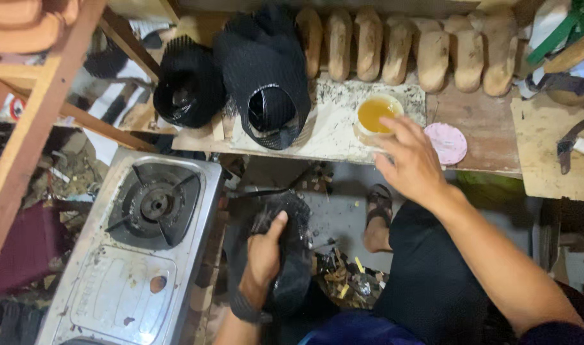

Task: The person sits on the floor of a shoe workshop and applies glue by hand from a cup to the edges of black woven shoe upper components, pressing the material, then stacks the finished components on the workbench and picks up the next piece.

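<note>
Cluttered workbench [477, 121], right hand [412, 161] at glue pot [376, 113], left hand [264, 253] gripping black shoe upper [296, 243]

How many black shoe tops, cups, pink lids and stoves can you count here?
Black mesh shoe uppers: 3 (two on the bench, the second at, and one gripped by the left hand)
Cup of yellow liquid: 1
Pink round lid: 1
Gas stove: 1
Total: 6
</note>
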`<state>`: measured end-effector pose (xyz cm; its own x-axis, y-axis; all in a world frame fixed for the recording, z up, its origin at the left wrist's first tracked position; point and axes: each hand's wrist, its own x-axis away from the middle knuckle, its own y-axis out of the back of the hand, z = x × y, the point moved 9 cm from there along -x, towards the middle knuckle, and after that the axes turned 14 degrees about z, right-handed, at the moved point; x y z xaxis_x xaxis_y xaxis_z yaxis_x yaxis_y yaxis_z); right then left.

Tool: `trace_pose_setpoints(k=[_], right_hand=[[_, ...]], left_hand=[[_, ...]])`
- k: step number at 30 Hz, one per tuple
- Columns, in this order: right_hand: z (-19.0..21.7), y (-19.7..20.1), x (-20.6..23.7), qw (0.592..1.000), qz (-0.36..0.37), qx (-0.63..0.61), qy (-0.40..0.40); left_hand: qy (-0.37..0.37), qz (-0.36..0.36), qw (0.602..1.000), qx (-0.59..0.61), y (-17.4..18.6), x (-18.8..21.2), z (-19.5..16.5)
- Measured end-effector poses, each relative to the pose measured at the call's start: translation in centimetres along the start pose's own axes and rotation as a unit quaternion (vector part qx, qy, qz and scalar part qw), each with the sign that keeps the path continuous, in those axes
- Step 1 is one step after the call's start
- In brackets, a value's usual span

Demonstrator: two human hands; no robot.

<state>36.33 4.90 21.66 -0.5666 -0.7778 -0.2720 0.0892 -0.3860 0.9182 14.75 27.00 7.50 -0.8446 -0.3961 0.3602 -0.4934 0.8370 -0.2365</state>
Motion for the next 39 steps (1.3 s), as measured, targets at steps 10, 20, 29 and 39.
trace_pose_setpoints(k=[10, 20, 29, 39], right_hand=[[-5.3, -1.1, -3.8, 0.997, 0.006, 0.044, -0.058], [6.3, -2.0, 2.1, 0.975, 0.018, -0.203, 0.093], [9.4, -2.7, 3.2, 0.966, 0.006, -0.204, 0.158], [9.5, -2.6, 3.8, 0.948, 0.016, -0.255, 0.189]], left_hand=[[-0.154, -0.028, 0.987, -0.044, 0.5, 0.3, -1.5], [0.002, 0.162, 0.957, 0.24, -5.4, 0.6, -1.6], [-0.039, 0.216, 0.928, 0.301, -7.3, 1.3, -2.4], [-0.016, 0.181, 0.923, 0.338, -6.7, 1.3, -2.4]])
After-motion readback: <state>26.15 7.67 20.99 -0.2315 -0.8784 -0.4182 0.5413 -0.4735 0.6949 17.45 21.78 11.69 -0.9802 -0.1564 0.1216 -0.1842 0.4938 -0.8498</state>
